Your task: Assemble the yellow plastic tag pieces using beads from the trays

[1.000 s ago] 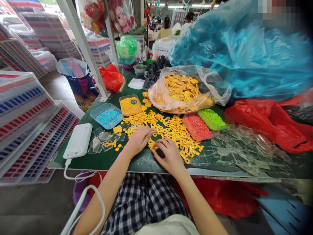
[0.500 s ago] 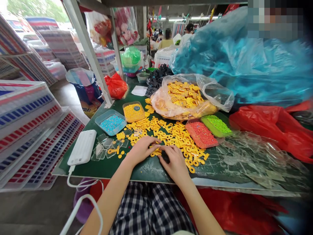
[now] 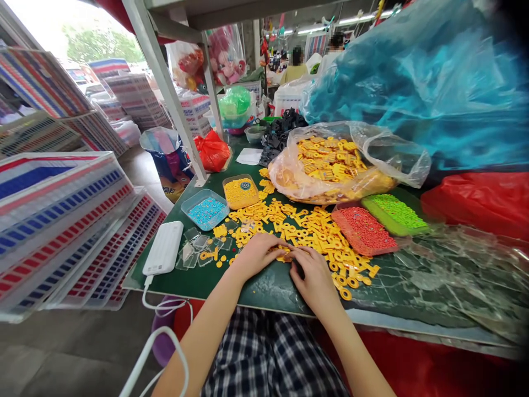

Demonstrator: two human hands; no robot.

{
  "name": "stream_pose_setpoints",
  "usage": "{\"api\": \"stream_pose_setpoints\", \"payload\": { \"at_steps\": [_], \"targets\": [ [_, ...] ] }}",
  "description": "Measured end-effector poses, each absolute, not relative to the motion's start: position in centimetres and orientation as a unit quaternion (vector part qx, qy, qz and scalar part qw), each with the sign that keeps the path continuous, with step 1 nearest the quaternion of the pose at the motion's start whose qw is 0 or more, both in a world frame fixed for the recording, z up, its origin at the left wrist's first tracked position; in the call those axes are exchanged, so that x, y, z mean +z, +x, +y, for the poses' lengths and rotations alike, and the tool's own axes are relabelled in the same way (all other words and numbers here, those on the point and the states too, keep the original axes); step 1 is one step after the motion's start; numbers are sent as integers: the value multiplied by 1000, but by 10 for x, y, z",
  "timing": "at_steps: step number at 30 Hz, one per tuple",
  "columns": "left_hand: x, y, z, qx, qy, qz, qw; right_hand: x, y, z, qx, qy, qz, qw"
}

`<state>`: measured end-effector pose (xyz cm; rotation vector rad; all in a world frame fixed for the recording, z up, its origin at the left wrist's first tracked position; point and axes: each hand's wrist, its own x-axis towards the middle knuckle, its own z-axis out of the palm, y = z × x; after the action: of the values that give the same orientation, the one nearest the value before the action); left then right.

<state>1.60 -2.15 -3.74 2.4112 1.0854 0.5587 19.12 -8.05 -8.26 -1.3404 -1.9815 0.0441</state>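
Note:
My left hand (image 3: 262, 255) and my right hand (image 3: 314, 275) meet at the fingertips, low over the near side of the green tabletop (image 3: 268, 292). Fingers of both are bent and closed about a yellow plastic piece (image 3: 284, 257), which they mostly hide. Loose yellow plastic pieces (image 3: 318, 231), with rings and bars, lie spread just beyond and to the right of my hands. A dark gap shows under my right palm; what is in it I cannot make out.
Trays hold blue beads (image 3: 207, 212), yellow beads (image 3: 239, 191), red beads (image 3: 367, 229) and green beads (image 3: 394, 212). An open plastic bag (image 3: 285, 173) of yellow pieces stands behind. A white power bank (image 3: 163, 248) and clear plates (image 3: 196, 251) lie left; clear sheets (image 3: 446, 275) lie right.
The view has swung left, so everything sits farther right in it. Both hands stay together at the same spot by the yellow pieces, with slight finger movement.

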Motion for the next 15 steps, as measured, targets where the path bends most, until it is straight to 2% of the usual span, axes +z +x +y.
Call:
{"api": "stream_pose_setpoints", "payload": {
  "at_steps": [11, 15],
  "targets": [
    [-35, 16, -23, 148, 882, 412, 174, -89, 191, -79, 6, -522, -760, 387],
    [-33, 15, -24, 147, 883, 405, 187, -89, 191, -80, 2, -518, -769, 374]
  ]
}}
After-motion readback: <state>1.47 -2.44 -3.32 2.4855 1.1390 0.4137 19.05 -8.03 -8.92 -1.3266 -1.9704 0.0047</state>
